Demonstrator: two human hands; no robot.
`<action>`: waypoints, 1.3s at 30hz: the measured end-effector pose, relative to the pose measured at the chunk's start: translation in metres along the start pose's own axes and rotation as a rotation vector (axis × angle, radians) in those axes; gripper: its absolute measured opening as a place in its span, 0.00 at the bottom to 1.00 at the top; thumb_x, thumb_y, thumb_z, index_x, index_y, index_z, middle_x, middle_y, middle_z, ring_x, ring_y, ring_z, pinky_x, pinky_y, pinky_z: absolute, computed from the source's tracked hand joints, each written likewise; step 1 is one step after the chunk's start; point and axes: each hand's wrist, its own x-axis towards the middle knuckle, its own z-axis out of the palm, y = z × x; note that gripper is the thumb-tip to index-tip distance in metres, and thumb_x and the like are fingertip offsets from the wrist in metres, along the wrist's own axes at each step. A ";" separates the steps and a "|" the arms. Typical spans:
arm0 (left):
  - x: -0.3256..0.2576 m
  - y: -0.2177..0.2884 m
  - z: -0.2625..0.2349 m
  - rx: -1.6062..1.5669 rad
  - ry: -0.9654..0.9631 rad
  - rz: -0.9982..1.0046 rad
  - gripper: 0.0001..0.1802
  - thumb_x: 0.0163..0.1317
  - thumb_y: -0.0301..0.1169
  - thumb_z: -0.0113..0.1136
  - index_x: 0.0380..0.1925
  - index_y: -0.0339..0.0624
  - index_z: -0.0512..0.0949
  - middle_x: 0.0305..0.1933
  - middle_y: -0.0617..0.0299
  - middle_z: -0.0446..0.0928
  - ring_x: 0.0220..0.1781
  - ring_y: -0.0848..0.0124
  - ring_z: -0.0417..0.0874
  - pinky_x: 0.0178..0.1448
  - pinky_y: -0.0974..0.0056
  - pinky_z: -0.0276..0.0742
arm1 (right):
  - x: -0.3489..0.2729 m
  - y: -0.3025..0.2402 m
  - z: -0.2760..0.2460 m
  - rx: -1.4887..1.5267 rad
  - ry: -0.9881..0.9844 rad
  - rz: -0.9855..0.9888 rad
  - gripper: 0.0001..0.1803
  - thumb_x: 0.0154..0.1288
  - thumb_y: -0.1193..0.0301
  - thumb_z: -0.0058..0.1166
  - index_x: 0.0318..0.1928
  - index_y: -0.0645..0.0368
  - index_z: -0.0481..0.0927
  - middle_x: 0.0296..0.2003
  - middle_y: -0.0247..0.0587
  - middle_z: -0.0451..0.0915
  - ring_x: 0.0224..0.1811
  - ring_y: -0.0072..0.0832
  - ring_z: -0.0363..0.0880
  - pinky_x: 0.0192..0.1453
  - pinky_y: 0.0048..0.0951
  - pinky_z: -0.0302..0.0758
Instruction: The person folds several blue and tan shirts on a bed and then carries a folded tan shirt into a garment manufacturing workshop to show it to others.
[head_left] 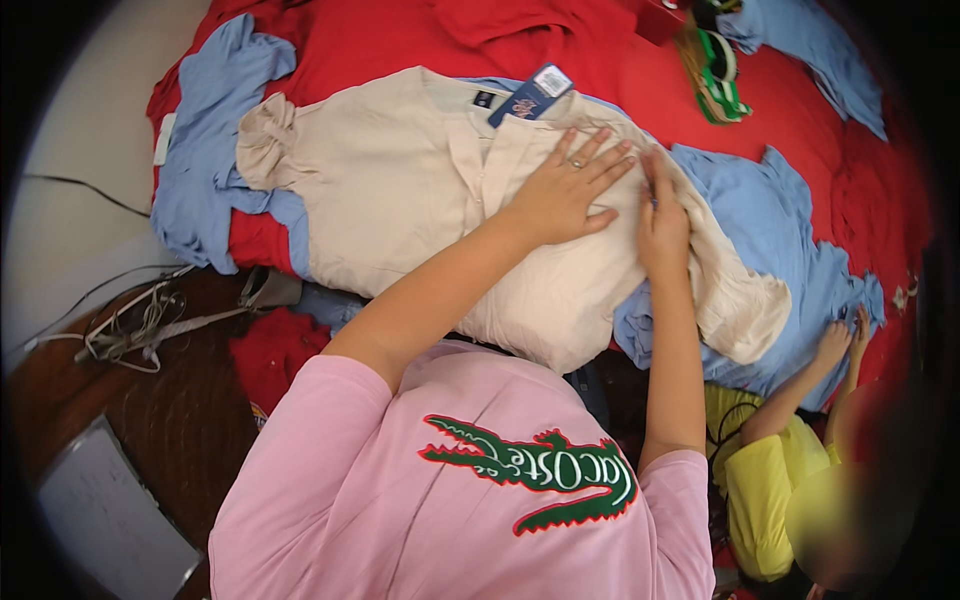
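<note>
Head view: nearest is the person's pink top (480, 480), and just beyond it a cream shirt (400, 190) lies spread out. The left hand (575, 200) rests palm down on the shirt, fingers spread, gripping nothing. The right hand (663, 225) is edge-on beside it, fingers extended; whether it pinches fabric, I cannot tell. Farther, a dark blue tag (530, 95) lies at the collar, with red cloth (360, 40) beyond.

Tangled cables (105, 345) lie left, a green tape dispenser (714, 78) upper right.
</note>
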 end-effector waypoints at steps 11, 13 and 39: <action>0.006 0.002 0.000 0.042 -0.008 -0.098 0.47 0.61 0.54 0.60 0.77 0.48 0.59 0.83 0.65 0.54 0.85 0.60 0.47 0.83 0.38 0.38 | 0.011 0.019 -0.001 -0.039 0.283 0.013 0.26 0.81 0.74 0.37 0.75 0.69 0.58 0.64 0.54 0.78 0.69 0.43 0.74 0.76 0.38 0.60; 0.003 0.000 0.003 0.053 0.011 -0.099 0.47 0.61 0.54 0.61 0.77 0.48 0.60 0.83 0.65 0.54 0.85 0.60 0.47 0.83 0.38 0.37 | 0.011 0.012 -0.009 0.089 0.309 0.058 0.27 0.83 0.70 0.34 0.74 0.72 0.56 0.62 0.52 0.79 0.68 0.39 0.74 0.76 0.34 0.61; -0.199 -0.241 -0.143 0.100 0.253 -0.381 0.30 0.62 0.40 0.65 0.65 0.47 0.75 0.68 0.53 0.73 0.72 0.57 0.70 0.79 0.41 0.53 | 0.030 -0.010 -0.030 0.238 0.115 0.568 0.20 0.79 0.70 0.41 0.65 0.64 0.73 0.62 0.53 0.78 0.58 0.40 0.82 0.66 0.37 0.73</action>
